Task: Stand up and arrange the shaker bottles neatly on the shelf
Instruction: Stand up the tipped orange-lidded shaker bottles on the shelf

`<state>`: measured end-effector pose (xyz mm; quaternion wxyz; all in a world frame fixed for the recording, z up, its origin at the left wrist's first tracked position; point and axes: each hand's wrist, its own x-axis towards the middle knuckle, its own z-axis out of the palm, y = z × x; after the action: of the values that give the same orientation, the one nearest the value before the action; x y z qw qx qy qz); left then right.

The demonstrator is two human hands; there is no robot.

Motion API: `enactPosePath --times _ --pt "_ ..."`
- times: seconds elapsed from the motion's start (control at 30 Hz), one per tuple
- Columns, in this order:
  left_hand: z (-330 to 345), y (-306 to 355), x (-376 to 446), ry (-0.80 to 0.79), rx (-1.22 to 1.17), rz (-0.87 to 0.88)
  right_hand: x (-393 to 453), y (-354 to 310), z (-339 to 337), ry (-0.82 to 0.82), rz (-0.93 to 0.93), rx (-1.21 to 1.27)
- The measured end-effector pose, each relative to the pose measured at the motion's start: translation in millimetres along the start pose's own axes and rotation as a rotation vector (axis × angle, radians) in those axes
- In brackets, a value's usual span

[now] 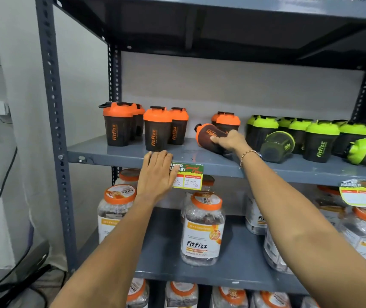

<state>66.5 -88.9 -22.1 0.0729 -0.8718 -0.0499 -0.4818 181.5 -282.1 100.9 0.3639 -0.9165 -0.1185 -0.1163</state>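
On the grey metal shelf [115,152], right hand [229,141] grips the toppled orange-lidded dark plastic shaker bottle [211,136]; left hand [155,172], open and empty, rests at shelf edge; next, probably tip it upright.

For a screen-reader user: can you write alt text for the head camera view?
The right hand grips a tipped orange-lidded shaker bottle on a grey metal shelf; the open left hand rests at the shelf edge. Other orange shakers stand upright, and two green-lidded shakers lie on their sides.
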Motion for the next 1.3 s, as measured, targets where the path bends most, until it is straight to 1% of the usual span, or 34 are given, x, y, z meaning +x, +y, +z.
enactPosePath --times 0.17,0.23,0.3,0.37,0.4,0.43,0.5,0.53,0.67,0.73,0.9,1.07,1.23,1.3 --pt "2.9 0.7 -0.5 0.026 0.014 -0.008 2.4 -2.7 -3.3 -0.176 0.058 0.200" --pt "4.4 0.8 -0.9 0.036 0.008 -0.011 0.0 -4.0 -6.3 -0.248 0.124 0.472" --pt "5.4 1.0 -1.3 0.042 0.004 -0.011 -4.7 -2.7 -7.8 -0.330 0.194 0.846" --pt "6.4 0.4 -1.8 0.045 -0.008 -0.016 -3.5 4.8 -4.2 -0.397 0.178 1.169" --pt "7.2 0.2 -2.0 0.046 -0.016 -0.017 -4.1 8.1 -1.6 -0.431 0.146 1.249" --pt "7.8 0.0 -2.1 0.049 -0.023 -0.017 -5.9 10.6 0.7 -0.458 0.102 1.248" --pt "8.8 -0.3 -1.9 0.053 -0.031 -0.018 -7.3 12.5 5.4 -0.475 0.026 1.117" --pt "9.3 -0.7 -1.9 0.053 -0.032 -0.019 -5.1 13.8 8.2 -0.450 -0.008 1.022" --pt "11.5 -2.0 -2.1 0.068 -0.029 -0.015 4.6 15.9 15.9 -0.268 -0.105 0.639" --pt "12.9 -2.4 -2.2 0.075 -0.033 -0.013 10.1 18.0 19.5 -0.270 -0.099 0.541" --pt "14.2 -3.3 -2.0 0.071 -0.034 -0.009 15.2 14.2 23.9 -0.295 -0.103 0.422" --pt "13.4 -1.4 -1.7 0.062 -0.030 -0.009 11.8 13.0 25.7 -0.258 -0.111 0.375" --pt "9.4 -1.9 -2.8 0.062 -0.042 -0.003 -0.7 8.2 22.6 -0.268 -0.107 0.298" --pt "8.2 -0.5 -2.5 0.066 -0.066 -0.014 -4.6 8.9 19.9 -0.247 -0.097 0.289"
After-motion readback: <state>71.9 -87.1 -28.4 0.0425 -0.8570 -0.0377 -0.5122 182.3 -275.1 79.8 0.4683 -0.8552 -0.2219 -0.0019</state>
